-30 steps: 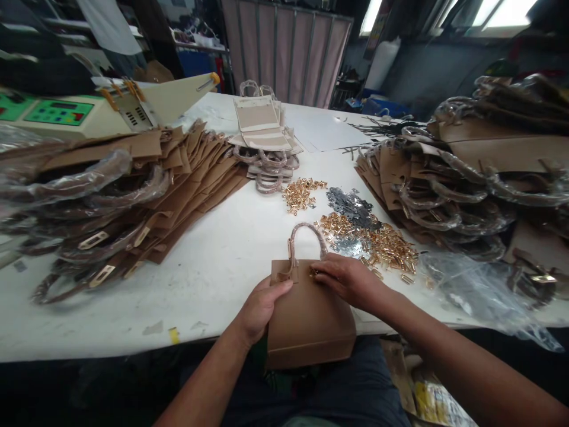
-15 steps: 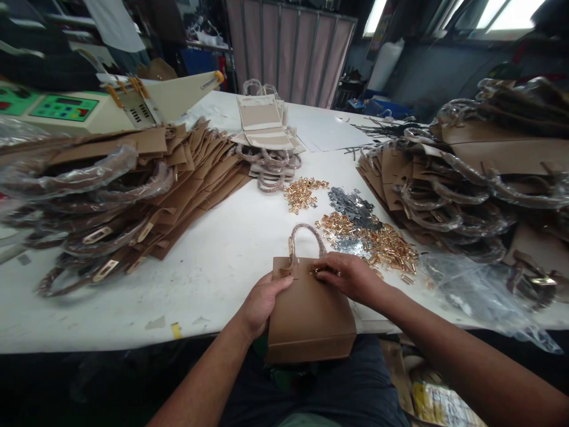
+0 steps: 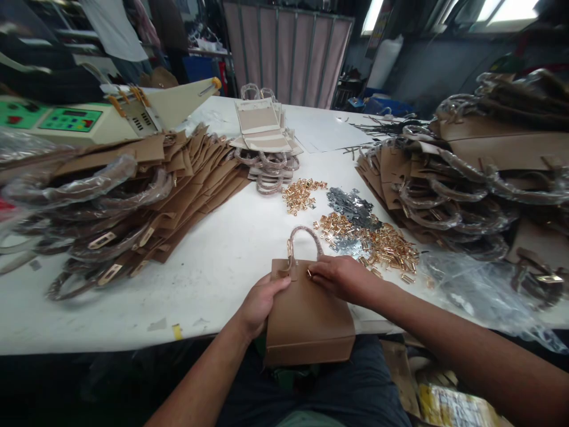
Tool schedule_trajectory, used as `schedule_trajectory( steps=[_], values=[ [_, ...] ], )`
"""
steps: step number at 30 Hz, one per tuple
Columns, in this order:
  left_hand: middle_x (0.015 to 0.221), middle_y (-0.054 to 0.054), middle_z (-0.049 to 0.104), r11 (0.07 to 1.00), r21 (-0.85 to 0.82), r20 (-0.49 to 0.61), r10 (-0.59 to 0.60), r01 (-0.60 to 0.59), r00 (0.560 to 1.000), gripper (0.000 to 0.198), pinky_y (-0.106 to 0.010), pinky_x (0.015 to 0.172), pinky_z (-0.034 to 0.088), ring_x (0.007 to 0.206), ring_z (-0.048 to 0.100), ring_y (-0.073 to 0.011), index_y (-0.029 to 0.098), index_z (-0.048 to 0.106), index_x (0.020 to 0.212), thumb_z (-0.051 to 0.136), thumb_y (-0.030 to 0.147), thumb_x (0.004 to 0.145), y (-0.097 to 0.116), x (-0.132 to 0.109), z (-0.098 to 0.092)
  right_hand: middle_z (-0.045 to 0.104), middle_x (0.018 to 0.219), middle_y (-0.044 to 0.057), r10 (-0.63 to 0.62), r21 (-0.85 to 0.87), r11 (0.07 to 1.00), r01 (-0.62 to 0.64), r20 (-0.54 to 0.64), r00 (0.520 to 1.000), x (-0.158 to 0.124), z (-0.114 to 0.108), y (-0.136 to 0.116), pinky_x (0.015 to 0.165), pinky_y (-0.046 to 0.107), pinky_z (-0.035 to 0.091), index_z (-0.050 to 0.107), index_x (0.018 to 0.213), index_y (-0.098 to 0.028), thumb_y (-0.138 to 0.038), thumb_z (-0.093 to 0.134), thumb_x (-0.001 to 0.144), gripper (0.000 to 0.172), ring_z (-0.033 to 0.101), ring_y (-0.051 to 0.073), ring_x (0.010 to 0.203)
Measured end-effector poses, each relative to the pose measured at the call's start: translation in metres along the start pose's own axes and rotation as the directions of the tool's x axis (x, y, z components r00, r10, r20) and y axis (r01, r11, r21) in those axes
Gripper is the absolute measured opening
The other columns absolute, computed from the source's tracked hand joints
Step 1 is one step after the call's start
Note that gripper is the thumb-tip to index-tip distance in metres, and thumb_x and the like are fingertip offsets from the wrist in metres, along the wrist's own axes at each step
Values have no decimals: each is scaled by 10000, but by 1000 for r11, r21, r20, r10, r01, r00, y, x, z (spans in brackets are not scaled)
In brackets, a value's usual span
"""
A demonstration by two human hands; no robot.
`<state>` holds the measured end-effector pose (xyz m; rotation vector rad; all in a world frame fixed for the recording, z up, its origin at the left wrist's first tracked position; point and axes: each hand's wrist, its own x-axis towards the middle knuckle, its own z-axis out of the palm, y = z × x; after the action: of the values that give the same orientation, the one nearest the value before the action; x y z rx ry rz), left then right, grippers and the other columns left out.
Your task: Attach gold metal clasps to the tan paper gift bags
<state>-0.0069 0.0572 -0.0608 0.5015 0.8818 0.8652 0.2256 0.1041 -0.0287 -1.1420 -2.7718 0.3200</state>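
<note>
Green panels (image 3: 71,120) on the machine (image 3: 113,123), cut off at far left, carry marks too small to read. Before it lies the left pile (image 3: 191,184), brown pieces overlapping film-wrapped handles. On the near side, the left hand (image 3: 260,305) grips the bag (image 3: 311,320), thumb on its face, fingers hidden behind. The bag leans at the table's (image 3: 200,249) edge, over the lap. At its upper right, the right hand (image 3: 342,279) has its fingers closed on a gold piece (image 3: 310,273), mostly covered. Grey plates (image 3: 349,204) and gold fittings (image 3: 391,246) lie beyond. Rightward, a yellow packet's (image 3: 453,408) print is blurred; clear film (image 3: 480,290) lies before the right pile (image 3: 493,142), cut off.
</note>
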Motion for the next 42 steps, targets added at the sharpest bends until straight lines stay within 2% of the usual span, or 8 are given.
schedule_trajectory(
  steps=[5,13,24,26,30,35,38,42],
  values=[
    [1060,-149,786,1000,15,-3,8,-8,1000,380,-344,794,589,890,761,-271,120,683,1203,719,243,845,-1,1,-1,701,962,58,3,72,997,3,-79,997,-6,9,4,711,260,435,714,1103,-205,-194,617,964,170,654,189,828],
    [1013,-140,794,1000,7,-26,-1,1,1000,341,-317,735,581,836,762,-260,118,701,1145,731,233,825,3,0,3,709,836,11,7,196,981,4,-51,999,7,-3,6,666,241,421,753,954,-202,-71,673,831,196,630,160,731],
    [996,-129,796,1000,0,-46,0,0,999,369,-320,720,585,838,763,-265,122,692,1174,726,214,819,1,1,2,718,906,41,-60,277,959,58,-1,998,4,-5,11,751,267,462,758,977,-213,-149,653,939,129,650,186,841],
    [1002,-129,796,1000,-4,-55,-1,1,998,418,-327,719,588,844,764,-273,121,685,1208,738,216,805,1,2,2,721,895,32,21,403,915,-17,-5,1000,1,-5,13,742,266,483,753,1013,-212,-165,637,942,144,660,176,806],
    [1029,-129,796,1000,0,-76,-10,10,997,465,-325,754,593,881,765,-274,121,680,1240,755,217,791,1,3,1,710,821,-5,106,705,692,-154,111,988,1,-7,22,645,242,528,741,1011,-196,-213,623,934,142,669,139,649],
    [1060,-127,794,1000,4,-91,-27,27,996,506,-364,798,610,944,762,-304,131,669,1279,765,233,792,2,6,1,719,840,5,100,802,565,-195,168,981,4,-6,32,614,233,547,756,973,-194,-259,666,903,131,683,141,646],
    [1063,-130,793,999,4,-99,-44,45,994,490,-367,801,615,973,759,-313,136,672,1269,763,230,796,3,7,1,712,855,9,95,773,612,-165,135,986,5,-4,33,599,228,533,766,968,-186,-242,670,910,125,673,133,629],
    [1032,-128,797,999,7,-115,-51,53,992,434,-344,771,616,925,767,-299,127,693,1212,761,223,794,4,8,2,721,867,10,66,599,797,-69,27,997,5,-3,28,670,241,506,770,979,-191,-148,678,911,122,665,137,676]
  ],
)
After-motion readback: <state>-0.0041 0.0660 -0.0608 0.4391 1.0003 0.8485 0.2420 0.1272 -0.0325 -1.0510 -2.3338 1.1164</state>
